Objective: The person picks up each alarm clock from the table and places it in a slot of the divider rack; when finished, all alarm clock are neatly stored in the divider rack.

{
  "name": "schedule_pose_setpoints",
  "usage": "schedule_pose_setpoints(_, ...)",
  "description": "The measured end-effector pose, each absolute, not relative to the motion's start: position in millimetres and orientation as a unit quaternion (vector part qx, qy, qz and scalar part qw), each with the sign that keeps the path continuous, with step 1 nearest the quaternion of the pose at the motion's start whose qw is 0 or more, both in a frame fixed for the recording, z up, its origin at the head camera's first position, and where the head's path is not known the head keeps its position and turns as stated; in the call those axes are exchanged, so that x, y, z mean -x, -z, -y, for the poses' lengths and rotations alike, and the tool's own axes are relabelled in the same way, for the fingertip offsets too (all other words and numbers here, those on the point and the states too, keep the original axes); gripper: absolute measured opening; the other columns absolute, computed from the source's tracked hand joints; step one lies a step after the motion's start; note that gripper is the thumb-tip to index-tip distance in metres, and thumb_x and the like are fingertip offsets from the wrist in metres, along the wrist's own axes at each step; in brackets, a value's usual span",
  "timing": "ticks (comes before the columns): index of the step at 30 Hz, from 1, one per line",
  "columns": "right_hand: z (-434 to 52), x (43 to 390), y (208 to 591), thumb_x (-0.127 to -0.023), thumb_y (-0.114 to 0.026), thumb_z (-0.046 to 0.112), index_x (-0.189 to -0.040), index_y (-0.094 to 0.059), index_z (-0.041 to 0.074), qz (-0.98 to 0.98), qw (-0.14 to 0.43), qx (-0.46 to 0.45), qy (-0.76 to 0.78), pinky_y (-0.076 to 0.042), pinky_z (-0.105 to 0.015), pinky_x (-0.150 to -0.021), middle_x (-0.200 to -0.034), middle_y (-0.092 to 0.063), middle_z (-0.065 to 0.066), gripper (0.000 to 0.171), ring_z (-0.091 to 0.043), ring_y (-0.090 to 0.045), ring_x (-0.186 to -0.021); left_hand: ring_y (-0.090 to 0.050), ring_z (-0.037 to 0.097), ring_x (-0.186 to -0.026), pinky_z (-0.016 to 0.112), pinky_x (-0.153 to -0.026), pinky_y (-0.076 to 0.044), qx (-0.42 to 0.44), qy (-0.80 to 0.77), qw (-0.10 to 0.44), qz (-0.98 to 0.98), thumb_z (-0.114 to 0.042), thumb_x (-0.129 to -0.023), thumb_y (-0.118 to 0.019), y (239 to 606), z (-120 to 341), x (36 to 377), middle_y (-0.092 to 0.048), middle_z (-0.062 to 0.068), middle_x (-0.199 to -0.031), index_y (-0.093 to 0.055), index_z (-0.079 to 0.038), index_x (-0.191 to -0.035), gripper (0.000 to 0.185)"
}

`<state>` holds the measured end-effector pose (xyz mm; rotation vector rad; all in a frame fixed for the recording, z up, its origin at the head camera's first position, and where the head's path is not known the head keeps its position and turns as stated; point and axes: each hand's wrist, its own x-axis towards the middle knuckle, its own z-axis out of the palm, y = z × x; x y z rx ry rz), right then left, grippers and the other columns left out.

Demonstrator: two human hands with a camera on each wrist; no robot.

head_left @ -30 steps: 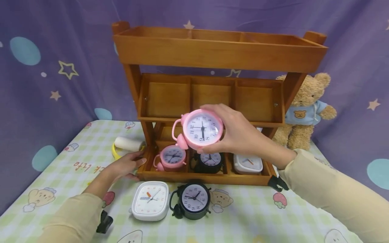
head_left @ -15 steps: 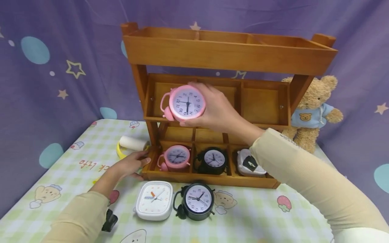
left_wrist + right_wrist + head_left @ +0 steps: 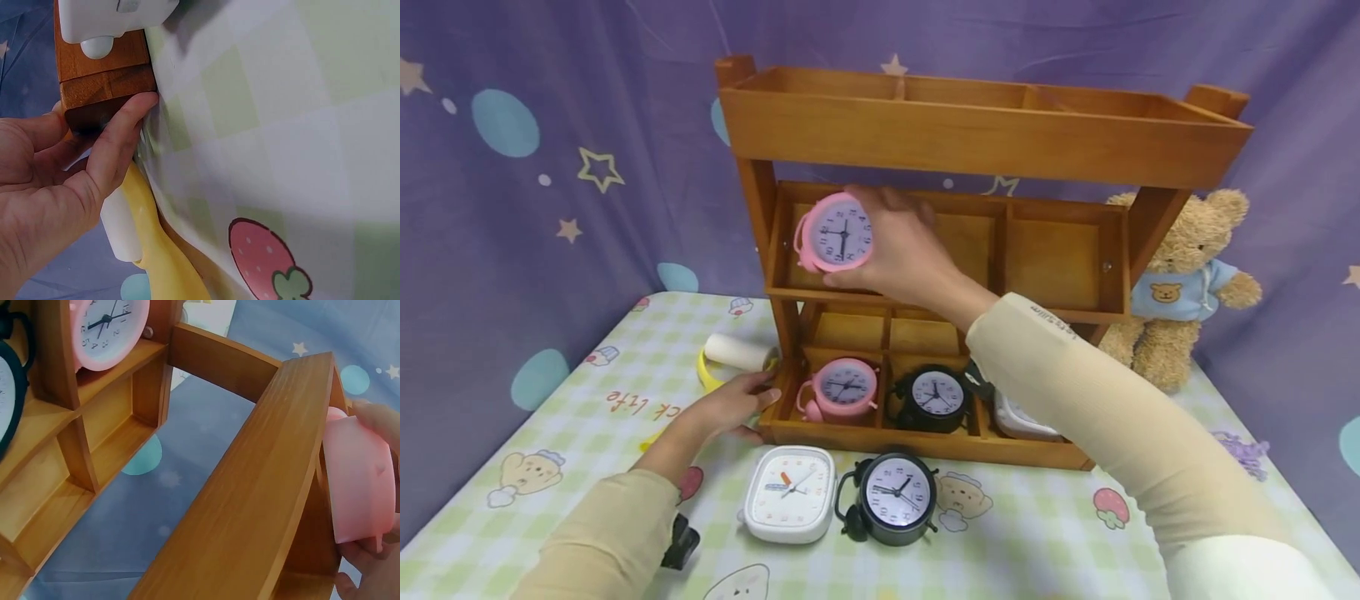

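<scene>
My right hand grips a pink twin-bell alarm clock at the left compartment of the wooden shelf's middle tier. The clock's dial faces me, its bells to the left; in the right wrist view its pink back and side stand at the tier's front board. My left hand holds the lower left corner of the shelf, fingers on either side of the wood. The bottom tier holds another pink alarm clock, a black alarm clock and a white clock, partly hidden by my right sleeve.
On the checked tablecloth before the shelf stand a white square clock and a black alarm clock. A white roll with a yellow handle lies left of the shelf. A teddy bear sits behind its right side.
My right hand has carried the pink alarm clock up and left, from before the lower shelf to the middle tier's left compartment. My left hand stays at the shelf's corner.
</scene>
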<state>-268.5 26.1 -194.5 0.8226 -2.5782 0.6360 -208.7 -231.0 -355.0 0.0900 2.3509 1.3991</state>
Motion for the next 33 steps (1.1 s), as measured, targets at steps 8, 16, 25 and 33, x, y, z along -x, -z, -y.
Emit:
schedule_pose_setpoints(8,-13.0,275.3,195.1,-0.070,-0.091,0.056,-0.154,-0.038,0.015,0.929,0.175,-0.281,-0.163,-0.021,-0.041,-0.124,-0.144,-0.052,-0.008,0.108,-0.025,-0.047,-0.133,-0.034,0.058,-0.137,0.045,-0.072,-0.065,-0.031,-0.496,0.197,-0.845,-0.006,-0.108,-0.039,354.5,228.6,208.3,-0.014,0.043,-0.156,-0.010,0.016,-0.154,0.059)
schedule_pose_setpoints(16,-10.3,279.4,197.6,-0.074,-0.087,0.058,-0.152,-0.039,0.011,0.940,0.168,-0.277,-0.111,-0.016,-0.042,-0.126,-0.144,-0.051,-0.010,0.103,-0.028,-0.042,-0.138,-0.035,0.057,-0.137,0.043,-0.070,-0.065,-0.026,-0.492,0.197,-0.848,-0.007,-0.109,-0.039,352.8,227.5,207.8,-0.018,0.044,-0.154,-0.010,0.015,-0.155,0.059)
schedule_pose_setpoints(25,-10.4,282.0,189.8,-0.075,-0.085,0.059,-0.158,-0.032,0.011,0.945,0.131,-0.290,-0.073,-0.016,-0.047,-0.124,-0.154,-0.044,-0.010,0.110,-0.028,-0.036,-0.144,-0.034,0.056,-0.138,0.043,-0.071,-0.064,-0.025,-0.488,0.197,-0.850,-0.008,-0.109,-0.039,353.3,229.1,208.2,-0.017,0.044,-0.154,-0.010,0.014,-0.155,0.059)
schedule_pose_setpoints(33,-13.5,286.2,182.0,-0.082,-0.082,0.053,-0.161,-0.030,0.016,0.948,0.080,-0.280,-0.125,-0.009,-0.045,-0.125,-0.165,-0.030,-0.007,0.101,-0.029,-0.025,-0.151,-0.034,0.055,-0.138,0.043,-0.070,-0.064,-0.026,-0.489,0.197,-0.849,-0.008,-0.109,-0.039,352.5,228.5,207.2,-0.017,0.044,-0.154,-0.010,0.015,-0.155,0.059)
